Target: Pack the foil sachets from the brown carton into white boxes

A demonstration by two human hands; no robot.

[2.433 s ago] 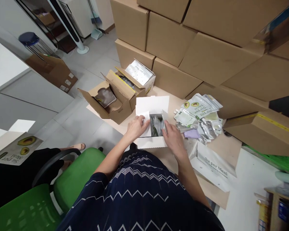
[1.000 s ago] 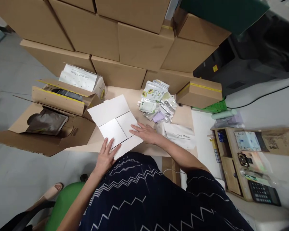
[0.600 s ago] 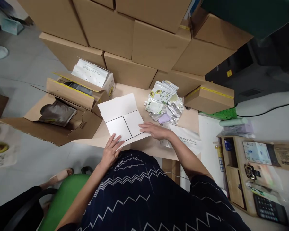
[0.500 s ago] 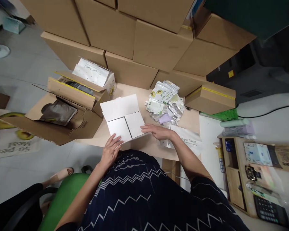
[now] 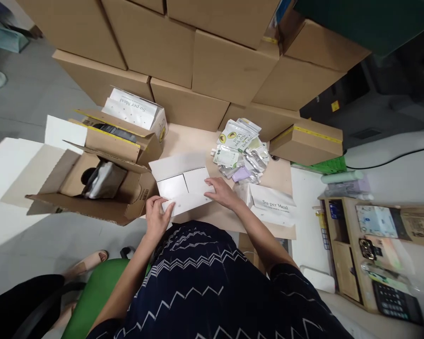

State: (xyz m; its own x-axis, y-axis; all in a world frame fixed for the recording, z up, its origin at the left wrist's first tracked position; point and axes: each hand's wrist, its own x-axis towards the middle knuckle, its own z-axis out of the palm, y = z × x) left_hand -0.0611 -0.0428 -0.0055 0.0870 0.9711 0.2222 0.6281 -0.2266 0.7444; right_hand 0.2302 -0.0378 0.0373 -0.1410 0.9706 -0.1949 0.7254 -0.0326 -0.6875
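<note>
Both hands, L [image 5: 156,219] & R [image 5: 222,192], on white box [image 5: 182,184], front flap.

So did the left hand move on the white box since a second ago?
Yes. The left hand now grips the white box at its near flap, lifting it instead of lying flat on top.

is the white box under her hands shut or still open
Partly shut: the white box has two inner flaps folded flat, but its lid flap stands open behind them.

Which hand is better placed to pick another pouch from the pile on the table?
Probably the right hand. It rests on the white box on the side where the pouches lie. The left hand holds the box's near edge, farther away.
</note>
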